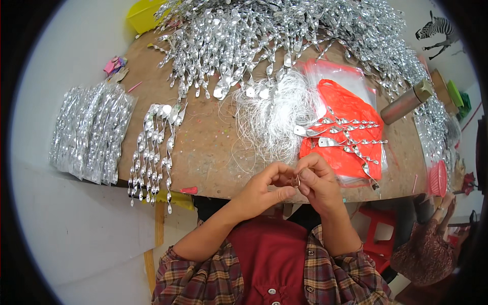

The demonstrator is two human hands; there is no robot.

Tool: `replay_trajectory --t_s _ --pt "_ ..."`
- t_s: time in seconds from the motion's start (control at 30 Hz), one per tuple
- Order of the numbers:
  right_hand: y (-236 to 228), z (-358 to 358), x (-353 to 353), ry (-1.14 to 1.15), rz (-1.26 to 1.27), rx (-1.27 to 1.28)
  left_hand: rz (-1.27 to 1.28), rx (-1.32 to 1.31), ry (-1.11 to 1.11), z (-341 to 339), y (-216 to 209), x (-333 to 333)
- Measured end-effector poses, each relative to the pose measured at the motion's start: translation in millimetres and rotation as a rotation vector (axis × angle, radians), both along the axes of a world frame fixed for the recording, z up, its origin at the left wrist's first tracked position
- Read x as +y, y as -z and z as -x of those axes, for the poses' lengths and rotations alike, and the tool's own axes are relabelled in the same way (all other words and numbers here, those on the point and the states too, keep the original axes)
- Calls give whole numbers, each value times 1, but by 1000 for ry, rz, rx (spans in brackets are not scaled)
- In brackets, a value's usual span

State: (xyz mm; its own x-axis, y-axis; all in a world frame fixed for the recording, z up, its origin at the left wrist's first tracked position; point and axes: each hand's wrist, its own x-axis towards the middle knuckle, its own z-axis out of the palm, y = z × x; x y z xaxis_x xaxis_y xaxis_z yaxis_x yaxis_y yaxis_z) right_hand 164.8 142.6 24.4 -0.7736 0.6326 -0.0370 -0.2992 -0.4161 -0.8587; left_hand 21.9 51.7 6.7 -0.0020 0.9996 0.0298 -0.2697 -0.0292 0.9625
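Observation:
My left hand (263, 191) and my right hand (322, 189) meet over the table's front edge, fingertips pinched together. Something small and thin between them is too fine to name. Just beyond my fingers lies a tangled heap of shiny clear or white cord (277, 119). Several twisted silver spiral strips (351, 133) with flat holed ends rest on a red plastic bag (338, 99), close to my right hand. Farther left, a row of silver spirals (152, 147) hangs partly over the front edge.
Silver spirals are piled high (284, 30) along the far side. Bagged spirals (91, 132) sit at the left edge, near a yellow bin (145, 16). At right stand a metal flask (406, 101) and a pink basket (437, 179). Another person (427, 249) is at lower right, near a red stool (376, 229).

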Motion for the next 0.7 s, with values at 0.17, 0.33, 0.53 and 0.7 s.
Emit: replay_trajectory --t_s 0.17,0.33,0.53,0.7 --pt "3 -8 9 -67 69 42 165 -138 129 17 -8 1" --pt "15 -10 16 -91 207 171 222 0 61 19 -20 -7" --pt "22 -7 20 0 248 68 339 0 -21 33 -14 -29" --pt "24 -5 20 -10 288 72 368 33 -31 42 -5 -45"
